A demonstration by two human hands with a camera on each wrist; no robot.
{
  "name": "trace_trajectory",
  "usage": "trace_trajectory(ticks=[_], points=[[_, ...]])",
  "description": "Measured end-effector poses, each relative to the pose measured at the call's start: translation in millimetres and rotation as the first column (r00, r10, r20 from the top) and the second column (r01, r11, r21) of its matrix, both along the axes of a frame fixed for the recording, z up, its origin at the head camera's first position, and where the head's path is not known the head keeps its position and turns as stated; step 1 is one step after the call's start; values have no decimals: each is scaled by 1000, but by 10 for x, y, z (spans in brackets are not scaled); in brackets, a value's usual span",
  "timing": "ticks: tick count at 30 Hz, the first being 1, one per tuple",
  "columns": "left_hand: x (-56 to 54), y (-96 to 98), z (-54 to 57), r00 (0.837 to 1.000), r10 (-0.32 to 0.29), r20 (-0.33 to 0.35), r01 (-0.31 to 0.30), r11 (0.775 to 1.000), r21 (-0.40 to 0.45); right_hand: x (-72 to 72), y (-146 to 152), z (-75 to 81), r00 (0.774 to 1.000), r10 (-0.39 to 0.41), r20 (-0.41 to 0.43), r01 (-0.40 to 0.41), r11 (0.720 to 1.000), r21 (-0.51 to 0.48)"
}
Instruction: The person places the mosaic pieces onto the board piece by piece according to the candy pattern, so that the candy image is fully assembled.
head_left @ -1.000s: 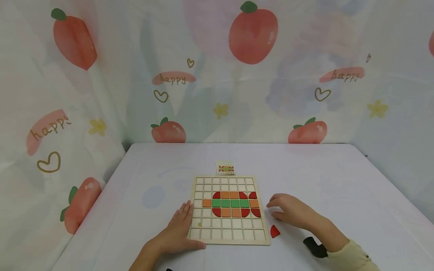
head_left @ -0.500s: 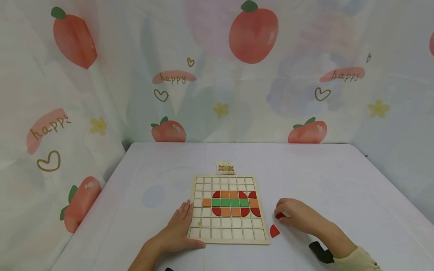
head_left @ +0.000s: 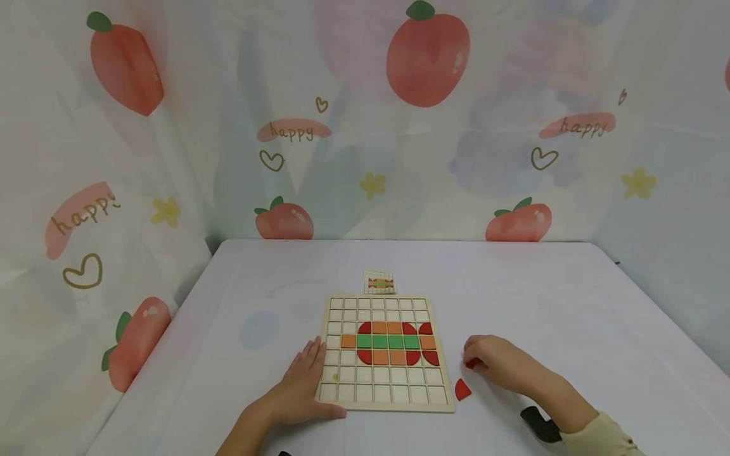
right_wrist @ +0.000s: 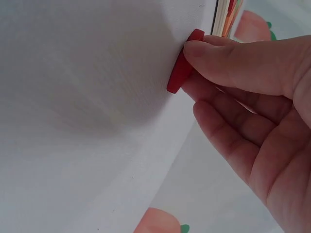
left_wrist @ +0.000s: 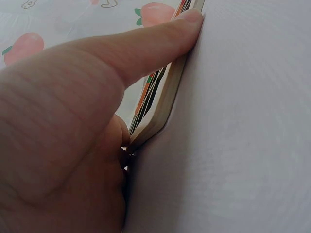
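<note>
A wooden grid board (head_left: 393, 394) lies flat, with red quarter-round, orange square and green square tiles set in its middle rows. My left hand (head_left: 296, 389) rests against the board's left edge with its fingers straight; its thumb (left_wrist: 155, 46) lies along the front edge in the left wrist view. To the right of the board, my right hand (head_left: 502, 364) pinches a red tile (right_wrist: 183, 68) between thumb and fingers, just over the table. Most of that tile is hidden in the head view. Another red quarter-round tile (head_left: 462, 390) lies loose beside the board's front right corner.
A small pattern card (head_left: 379, 283) with a candy-like picture lies behind the board. A black strap-like object (head_left: 540, 425) shows under the right wrist. White cloth covers the table (head_left: 274, 266), and fruit-printed curtains (head_left: 399, 139) hang behind and beside it.
My right hand has drawn slightly right, away from the board, and has taken hold of a red tile. The left hand and board have stayed in place.
</note>
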State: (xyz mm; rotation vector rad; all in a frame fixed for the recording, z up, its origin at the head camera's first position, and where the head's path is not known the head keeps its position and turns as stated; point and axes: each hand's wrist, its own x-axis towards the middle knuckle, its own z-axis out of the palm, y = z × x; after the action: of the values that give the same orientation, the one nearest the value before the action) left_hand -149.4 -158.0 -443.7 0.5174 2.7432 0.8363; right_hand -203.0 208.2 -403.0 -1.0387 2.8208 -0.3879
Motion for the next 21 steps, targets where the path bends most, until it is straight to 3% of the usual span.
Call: trace_trajectory(ticks=[7,11,17,21], points=[[-4,-9,-16,1000,-4,-13,4,1000,-1,-6,-12,7,999,-28,21,28,1000,10],[-4,-10,-20,1000,-5,-12,5,1000,-1,4,-18,25,993,-109,33,109,994,16],[-2,-9,-10,1000,-2,-12,2,1000,-7,61,-47,13,955,-296,-23,297,955,29],[-2,-7,3,1000,3,-8,-3,1000,-5,82,-70,-14,934,-355,-24,356,934,16]])
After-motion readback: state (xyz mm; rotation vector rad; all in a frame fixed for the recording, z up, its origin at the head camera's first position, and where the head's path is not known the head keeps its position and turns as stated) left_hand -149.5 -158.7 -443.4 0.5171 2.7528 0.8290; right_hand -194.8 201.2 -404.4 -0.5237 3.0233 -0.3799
